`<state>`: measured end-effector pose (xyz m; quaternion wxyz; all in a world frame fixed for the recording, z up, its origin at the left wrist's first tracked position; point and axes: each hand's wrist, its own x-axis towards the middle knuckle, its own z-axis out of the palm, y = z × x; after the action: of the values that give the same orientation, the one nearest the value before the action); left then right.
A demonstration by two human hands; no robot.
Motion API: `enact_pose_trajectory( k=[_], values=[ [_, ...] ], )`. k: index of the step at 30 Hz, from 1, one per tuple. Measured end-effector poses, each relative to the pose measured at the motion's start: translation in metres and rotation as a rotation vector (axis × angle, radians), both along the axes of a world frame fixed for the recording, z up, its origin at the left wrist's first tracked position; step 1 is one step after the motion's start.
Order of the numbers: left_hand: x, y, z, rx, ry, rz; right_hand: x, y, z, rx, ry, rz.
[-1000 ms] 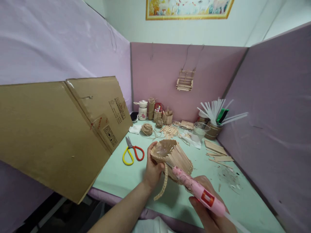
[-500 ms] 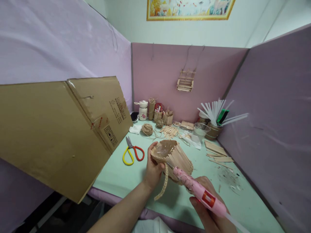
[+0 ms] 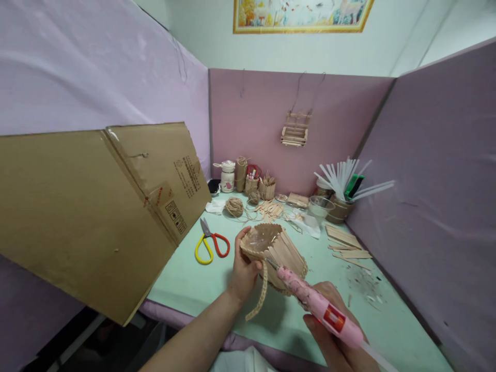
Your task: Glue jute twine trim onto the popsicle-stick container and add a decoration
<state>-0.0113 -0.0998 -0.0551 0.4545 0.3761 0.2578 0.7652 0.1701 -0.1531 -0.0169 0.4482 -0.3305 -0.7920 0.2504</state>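
My left hand [image 3: 245, 271] grips a small basket [image 3: 289, 253] faced with wooden craft sticks, tilted so its clear-lined inside faces up. Braided cord [image 3: 262, 297] runs along the rim, and its loose end dangles below my left thumb. In my right hand [image 3: 335, 330] is a pink glue gun [image 3: 321, 305], with a white glue stick coming out of its back end. The gun's metal nozzle is at the basket's rim, close to where the cord hangs; whether it touches cannot be made out. Yellow-and-red-handled scissors [image 3: 211, 243] lie open to the left of the basket.
A large cardboard sheet [image 3: 89, 206] leans at the left. Behind the basket are a twine ball [image 3: 234, 206], loose craft sticks [image 3: 270, 209] and a plastic cup [image 3: 321, 206]. Stacked sticks [image 3: 343, 236] and a pot of white glue sticks [image 3: 341, 209] stand right. A stick-built swing [image 3: 295, 135] hangs behind.
Almost nothing differs. The glue gun has shifted very slightly right along the rim, while the basket and my left hand stay in place.
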Motion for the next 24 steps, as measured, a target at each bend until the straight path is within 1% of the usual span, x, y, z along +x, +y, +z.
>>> enact_pose_trajectory(
  k=[5,10,24],
  values=[
    [0.0,0.001,-0.002,0.011,-0.029,-0.038,0.003,-0.001,0.004,-0.014,-0.021,-0.001],
    [0.0,0.002,-0.003,-0.005,-0.035,-0.037,0.005,-0.001,0.005,-0.046,-0.026,-0.004],
    [0.001,0.005,-0.007,0.015,-0.074,-0.064,0.011,0.006,0.005,0.025,-0.069,-0.01]
  ],
)
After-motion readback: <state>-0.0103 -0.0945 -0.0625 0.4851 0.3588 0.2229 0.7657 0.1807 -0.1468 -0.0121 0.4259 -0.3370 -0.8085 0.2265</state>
